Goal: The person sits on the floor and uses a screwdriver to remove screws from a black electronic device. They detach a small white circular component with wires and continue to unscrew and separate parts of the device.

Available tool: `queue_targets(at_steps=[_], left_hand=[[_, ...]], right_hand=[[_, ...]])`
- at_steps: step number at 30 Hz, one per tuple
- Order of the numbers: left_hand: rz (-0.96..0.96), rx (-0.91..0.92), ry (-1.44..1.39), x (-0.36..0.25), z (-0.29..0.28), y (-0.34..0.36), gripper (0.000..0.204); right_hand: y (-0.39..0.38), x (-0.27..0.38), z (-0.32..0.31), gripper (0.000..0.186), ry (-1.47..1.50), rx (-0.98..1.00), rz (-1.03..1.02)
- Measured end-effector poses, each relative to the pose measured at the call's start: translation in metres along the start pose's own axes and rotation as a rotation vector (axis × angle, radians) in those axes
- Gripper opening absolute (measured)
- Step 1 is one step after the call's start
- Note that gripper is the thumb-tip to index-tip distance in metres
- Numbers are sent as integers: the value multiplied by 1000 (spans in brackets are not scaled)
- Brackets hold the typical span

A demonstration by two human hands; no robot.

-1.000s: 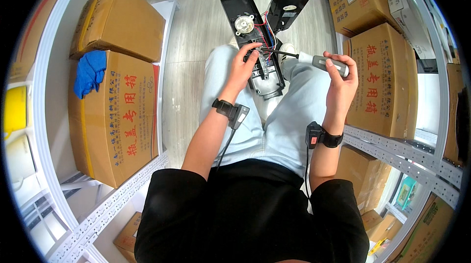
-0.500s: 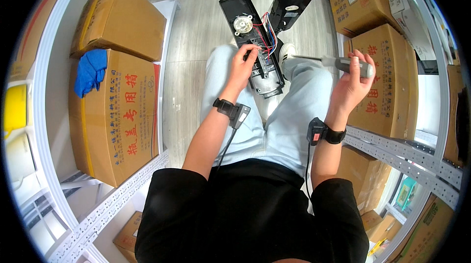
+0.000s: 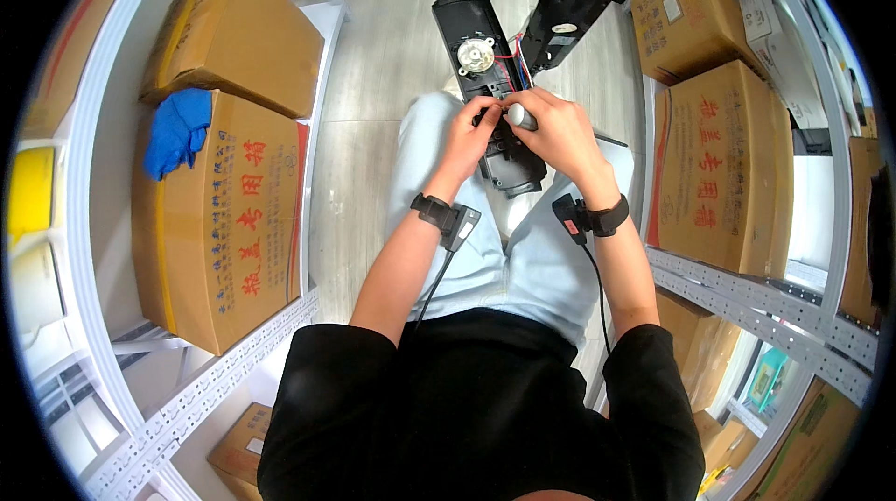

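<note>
**Between white shelves [image 3: 219, 394] of cartons [image 3: 177, 221]**

Over grey floorboards [image 3: 364, 62], a black casing [image 3: 515, 170] sits between the person's knees [image 3: 425, 127]. The right hand [image 3: 565, 135] grips a screwdriver [image 3: 522, 117]; the left hand [image 3: 469, 139] bunches its fingertips at the casing, any hold hidden.

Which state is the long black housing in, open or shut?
Open: the long black housing shows its inside uncovered, with the round whitish part and red wires exposed.

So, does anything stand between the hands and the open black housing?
Nothing visible does: the left hand is at the black housing, the right hand above it with the screwdriver, and the wires lie beyond them. The screwdriver's tip is hidden.
</note>
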State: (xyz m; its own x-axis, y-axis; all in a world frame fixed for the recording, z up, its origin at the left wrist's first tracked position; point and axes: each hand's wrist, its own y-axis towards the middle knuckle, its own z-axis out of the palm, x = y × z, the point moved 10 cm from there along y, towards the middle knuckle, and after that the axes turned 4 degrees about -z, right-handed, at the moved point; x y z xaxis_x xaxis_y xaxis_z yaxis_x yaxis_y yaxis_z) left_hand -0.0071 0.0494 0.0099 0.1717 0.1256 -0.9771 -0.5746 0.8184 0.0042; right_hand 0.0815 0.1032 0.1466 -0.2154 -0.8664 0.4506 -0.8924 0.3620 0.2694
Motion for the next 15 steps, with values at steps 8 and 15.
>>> queue_targets(at_steps=[8,15], left_hand=[[-54,0,-64,7,-1,2,16],[-67,9,-54,4,-2,2,15]], right_hand=[[10,-2,13,25,-48,47,-70],[16,-1,18,23,-49,40,-98]])
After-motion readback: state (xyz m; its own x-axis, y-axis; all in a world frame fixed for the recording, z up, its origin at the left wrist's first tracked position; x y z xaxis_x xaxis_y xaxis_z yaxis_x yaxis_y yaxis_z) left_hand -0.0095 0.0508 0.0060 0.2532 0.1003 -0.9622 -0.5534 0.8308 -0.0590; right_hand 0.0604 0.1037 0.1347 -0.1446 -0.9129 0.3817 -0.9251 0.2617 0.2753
